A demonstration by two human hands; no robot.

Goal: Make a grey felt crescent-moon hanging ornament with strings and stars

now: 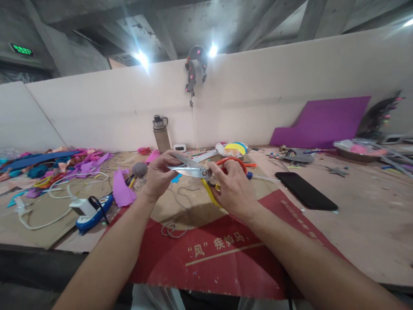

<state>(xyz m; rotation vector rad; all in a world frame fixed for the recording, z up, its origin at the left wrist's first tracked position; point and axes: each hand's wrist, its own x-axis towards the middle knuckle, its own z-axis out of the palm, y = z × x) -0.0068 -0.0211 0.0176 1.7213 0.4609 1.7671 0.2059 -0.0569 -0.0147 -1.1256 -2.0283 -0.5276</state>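
My right hand [232, 187] grips a pair of scissors [193, 170] by its orange and yellow handles, with the steel blades parted and pointing left. My left hand [159, 174] is closed in a pinch at the blade tips, holding something too small to make out. A grey cord [176, 215] trails down from the hands onto the red and brown cardboard sheet [206, 254] below. A grey yarn ball [140, 169] lies just left of my left hand.
A black phone [305, 196] lies to the right. A white charger with cable [80, 206], a blue case and purple felt scraps [121, 191] lie at left. A grey bottle [161, 134] stands by the white partition; a purple sheet [322, 122] leans at right.
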